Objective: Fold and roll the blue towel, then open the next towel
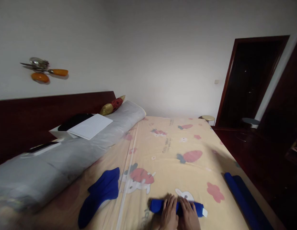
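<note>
My left hand (170,211) and my right hand (188,211) lie side by side on a small roll of blue cloth (158,206) near the bed's front. Their fingers are stretched out over the top of the roll, pointing away from me. A white tag (205,212) sticks out at the roll's right end. To the left, a separate blue cloth item (106,187), whose exact kind I cannot make out, lies flat and bent in shape. At the right edge of the bed is a long blue rolled item (241,198) with a darker side.
The bed (167,166) has a beige sheet with rabbits and carrots. A grey wrapped roll (74,163) lies along the headboard (19,118), with a white box lid (91,126) on it. Behind stand a red-and-gold pillow (112,106), stools (208,118) and a dark door (252,83).
</note>
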Available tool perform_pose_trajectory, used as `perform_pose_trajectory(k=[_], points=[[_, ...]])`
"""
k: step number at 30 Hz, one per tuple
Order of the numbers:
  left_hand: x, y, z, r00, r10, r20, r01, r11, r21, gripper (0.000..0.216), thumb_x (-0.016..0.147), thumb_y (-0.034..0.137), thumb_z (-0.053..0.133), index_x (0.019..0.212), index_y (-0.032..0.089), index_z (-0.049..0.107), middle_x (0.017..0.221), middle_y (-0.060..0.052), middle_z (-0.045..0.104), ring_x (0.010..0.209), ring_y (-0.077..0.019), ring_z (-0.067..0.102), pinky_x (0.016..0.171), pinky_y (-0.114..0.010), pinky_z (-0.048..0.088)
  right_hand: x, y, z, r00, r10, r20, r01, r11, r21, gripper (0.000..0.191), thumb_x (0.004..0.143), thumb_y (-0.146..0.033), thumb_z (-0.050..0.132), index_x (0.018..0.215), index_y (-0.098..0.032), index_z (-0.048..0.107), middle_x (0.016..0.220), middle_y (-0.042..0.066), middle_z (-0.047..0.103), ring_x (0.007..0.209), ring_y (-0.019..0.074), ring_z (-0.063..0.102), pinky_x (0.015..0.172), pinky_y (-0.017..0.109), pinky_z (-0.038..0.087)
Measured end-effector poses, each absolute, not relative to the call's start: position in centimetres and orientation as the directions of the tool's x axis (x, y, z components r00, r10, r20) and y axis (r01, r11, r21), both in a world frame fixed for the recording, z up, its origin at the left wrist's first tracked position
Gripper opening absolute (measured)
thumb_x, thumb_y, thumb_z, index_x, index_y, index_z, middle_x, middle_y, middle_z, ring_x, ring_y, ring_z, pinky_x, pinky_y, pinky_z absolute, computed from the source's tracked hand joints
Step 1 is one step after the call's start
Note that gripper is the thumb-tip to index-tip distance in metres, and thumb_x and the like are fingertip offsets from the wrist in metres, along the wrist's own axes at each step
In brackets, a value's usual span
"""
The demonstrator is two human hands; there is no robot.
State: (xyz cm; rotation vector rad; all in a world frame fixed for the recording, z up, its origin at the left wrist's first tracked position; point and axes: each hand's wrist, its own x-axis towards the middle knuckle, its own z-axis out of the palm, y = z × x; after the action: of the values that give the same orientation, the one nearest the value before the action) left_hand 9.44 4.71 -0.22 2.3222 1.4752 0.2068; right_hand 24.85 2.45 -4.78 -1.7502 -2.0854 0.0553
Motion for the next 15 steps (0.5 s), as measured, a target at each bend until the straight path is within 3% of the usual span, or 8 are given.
perform_pose_trajectory(k=[3, 9, 15], points=[[9.3, 5.0, -1.5, 0.483, 0.875, -0.038, 0.829, -0.443, 0.341, 0.086, 0.065, 0.015, 0.043, 0.148, 0.023, 0.023, 0.157, 0.006, 0.02, 0.145, -0.0195, 0.012, 0.12, -0.041, 0.013, 24.7, 3.0, -6.1, -0.186, 0.908, 0.375, 0.914, 0.3, -0.273, 0.073, 0.066, -0.02, 0.052, 0.138, -0.026, 0.045, 0.14, 0.005, 0.049, 0.125, 0.0306, 0.051, 0.098, 0.045, 0.04], [8.5, 5.1, -2.8, 0.528, 0.849, 0.031, 0.789, -0.504, 0.352, 0.097, 0.059, 0.012, 0.046, 0.15, 0.027, 0.016, 0.157, 0.009, 0.011, 0.145, -0.0213, 0.012, 0.12, -0.043, 0.015, 25.2, 2.7, -8.0, -0.248, 0.803, 0.541, 0.906, 0.39, -0.163, 0.084, 0.07, -0.025, 0.053, 0.148, -0.019, 0.023, 0.144, 0.009, 0.045, 0.128, 0.0286, 0.047, 0.102, 0.042, 0.037], [8.7, 5.1, -3.4, 0.556, 0.83, 0.044, 0.769, -0.534, 0.351, 0.099, 0.06, 0.01, 0.047, 0.15, 0.028, 0.009, 0.157, 0.007, 0.009, 0.144, -0.0244, 0.016, 0.12, -0.046, 0.018, 25.2, 2.5, -8.5, -0.266, 0.771, 0.579, 0.917, 0.388, -0.096, 0.085, 0.073, -0.032, 0.053, 0.149, -0.016, 0.018, 0.142, 0.011, 0.047, 0.126, 0.0288, 0.049, 0.1, 0.042, 0.039]])
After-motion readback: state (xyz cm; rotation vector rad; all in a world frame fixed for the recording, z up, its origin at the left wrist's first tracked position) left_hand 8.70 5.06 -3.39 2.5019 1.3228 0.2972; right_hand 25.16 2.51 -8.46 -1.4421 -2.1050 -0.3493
